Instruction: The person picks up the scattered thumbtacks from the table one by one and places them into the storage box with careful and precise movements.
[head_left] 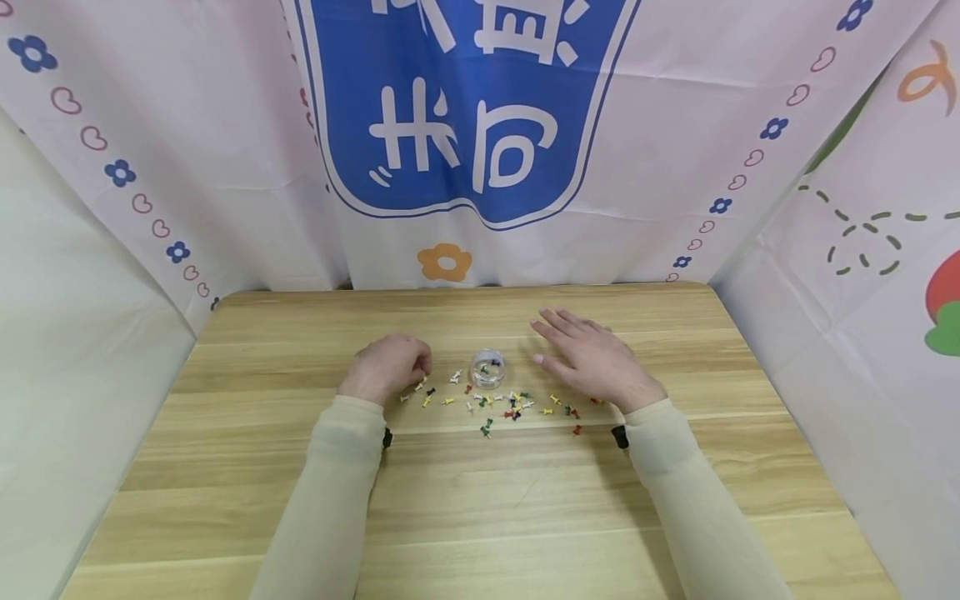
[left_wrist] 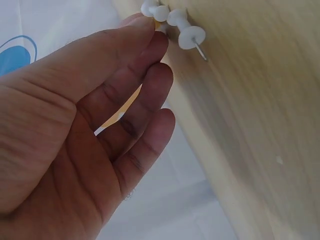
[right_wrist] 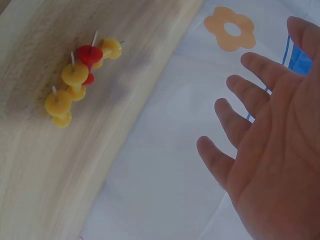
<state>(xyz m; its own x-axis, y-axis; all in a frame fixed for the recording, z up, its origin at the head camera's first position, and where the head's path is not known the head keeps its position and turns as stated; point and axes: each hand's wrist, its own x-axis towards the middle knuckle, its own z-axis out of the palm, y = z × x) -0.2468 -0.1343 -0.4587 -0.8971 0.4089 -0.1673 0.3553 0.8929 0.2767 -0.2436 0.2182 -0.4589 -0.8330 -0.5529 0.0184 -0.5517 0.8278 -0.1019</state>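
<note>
My left hand [head_left: 386, 367] is curled low at the left end of the scattered push pins. In the left wrist view its thumb and index finger [left_wrist: 159, 47] meet on a push pin [left_wrist: 158, 24], mostly hidden, with a bit of yellow showing. Right beside the fingertips are white push pins [left_wrist: 191, 37]. My right hand [head_left: 588, 358], palm down with fingers spread, is right of a small clear round container [head_left: 488, 380] and holds nothing. A couple of dark push pins [head_left: 495, 362] are inside that container.
Loose push pins [head_left: 516, 404] in white, yellow, red, green and blue lie in front of and beside the container on the wooden table [head_left: 495, 517]. In the right wrist view, yellow and red pins [right_wrist: 75, 75] stand point up in a row. A printed cloth [head_left: 465, 250] hangs behind the table.
</note>
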